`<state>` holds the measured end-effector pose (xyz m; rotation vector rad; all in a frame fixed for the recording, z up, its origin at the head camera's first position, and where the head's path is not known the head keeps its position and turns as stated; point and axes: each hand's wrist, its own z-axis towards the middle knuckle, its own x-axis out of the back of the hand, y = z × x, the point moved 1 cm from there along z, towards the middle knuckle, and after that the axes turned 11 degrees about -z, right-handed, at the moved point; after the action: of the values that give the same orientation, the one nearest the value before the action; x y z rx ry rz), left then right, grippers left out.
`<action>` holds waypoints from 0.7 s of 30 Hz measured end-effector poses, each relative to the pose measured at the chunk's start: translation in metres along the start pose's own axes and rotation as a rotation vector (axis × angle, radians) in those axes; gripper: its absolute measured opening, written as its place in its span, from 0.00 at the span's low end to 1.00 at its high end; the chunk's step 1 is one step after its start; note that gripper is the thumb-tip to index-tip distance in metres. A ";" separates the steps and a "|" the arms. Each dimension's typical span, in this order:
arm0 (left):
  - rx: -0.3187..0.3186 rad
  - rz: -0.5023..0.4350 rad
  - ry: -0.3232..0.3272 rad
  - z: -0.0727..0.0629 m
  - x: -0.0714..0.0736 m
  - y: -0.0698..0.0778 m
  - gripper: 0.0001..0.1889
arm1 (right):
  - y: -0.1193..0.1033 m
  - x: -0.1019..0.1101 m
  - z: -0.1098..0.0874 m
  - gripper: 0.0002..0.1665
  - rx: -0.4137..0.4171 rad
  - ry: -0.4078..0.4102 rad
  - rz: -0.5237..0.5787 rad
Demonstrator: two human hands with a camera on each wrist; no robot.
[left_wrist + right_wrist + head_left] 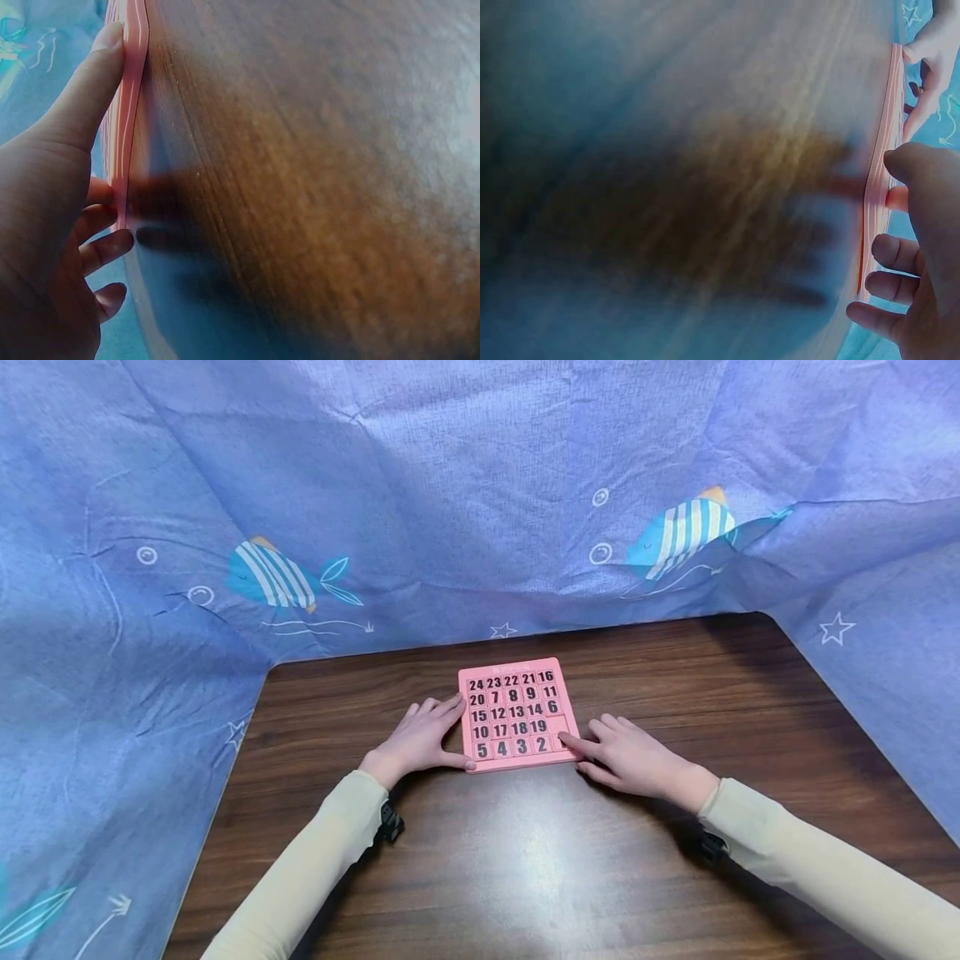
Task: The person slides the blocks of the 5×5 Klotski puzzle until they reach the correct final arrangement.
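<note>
A pink sliding number puzzle (517, 767) lies flat on the table, its black-numbered tiles in rows. A gap without a tile shows at the right end of the fourth row, below the 6. My left hand (416, 743) rests along the puzzle's left side, its thumb at the near left corner and its index finger on the left edge. My right hand (633, 756) reaches in from the right. Its index fingertip touches the near right corner area and hides the tile there, while the thumb lies by the near edge. Both wrist views show the puzzle's frame edge-on.
The dark wood-grain table (480, 860) has a glossy reflection in front of the puzzle. A blue cloth (465, 468) with fish and stars hangs behind and at both sides of it. Each wrist wears a small black device (390, 822).
</note>
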<state>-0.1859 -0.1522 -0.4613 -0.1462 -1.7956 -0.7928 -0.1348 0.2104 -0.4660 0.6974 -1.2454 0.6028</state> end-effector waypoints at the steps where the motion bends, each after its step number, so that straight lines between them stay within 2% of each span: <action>1: 0.000 0.001 0.000 0.000 0.000 0.000 0.60 | 0.000 0.001 0.000 0.29 0.000 -0.001 0.001; 6: 0.004 0.006 -0.003 0.002 -0.001 -0.002 0.60 | 0.004 0.002 0.004 0.27 0.004 0.011 0.000; 12: 0.009 0.003 -0.007 0.002 -0.001 -0.001 0.60 | 0.019 -0.001 0.015 0.27 -0.023 0.021 0.016; 21: 0.017 -0.021 -0.012 0.000 0.000 0.001 0.59 | 0.032 -0.006 0.036 0.29 -0.079 -0.060 0.016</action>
<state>-0.1855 -0.1517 -0.4606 -0.1206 -1.8175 -0.7927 -0.1827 0.2036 -0.4615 0.6444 -1.3240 0.5465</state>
